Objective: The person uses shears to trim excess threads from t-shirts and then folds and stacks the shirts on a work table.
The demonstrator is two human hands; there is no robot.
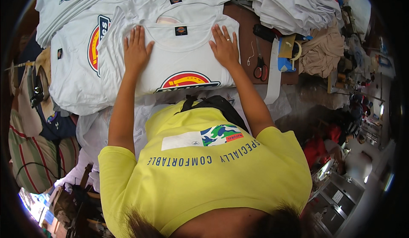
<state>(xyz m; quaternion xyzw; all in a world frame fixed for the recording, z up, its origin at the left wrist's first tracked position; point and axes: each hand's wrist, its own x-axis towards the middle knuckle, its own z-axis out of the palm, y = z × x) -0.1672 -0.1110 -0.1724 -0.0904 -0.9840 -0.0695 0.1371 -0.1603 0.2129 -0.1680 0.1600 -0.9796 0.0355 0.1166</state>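
A white T-shirt (pixel 181 63) lies spread in front of me, its neckline at the far side and a red, yellow and dark blue print near the table's front edge. My left hand (pixel 137 50) rests flat on its left shoulder, fingers stretched out. On the right shoulder lies my right hand (pixel 224 48), also flat with fingers apart and a ring on one finger. Between the hands, a small black neck label (pixel 181 30) shows inside the collar. Neither hand grips the cloth.
More printed white shirts (pixel 74 63) are piled to the left and beyond. White garments (pixel 294 3) are heaped at the far right. Scissors (pixel 260 69), a tape roll (pixel 295 51) and beige cloth (pixel 321 50) lie right on or beside the brown table (pixel 243 20). Other people sit farther off.
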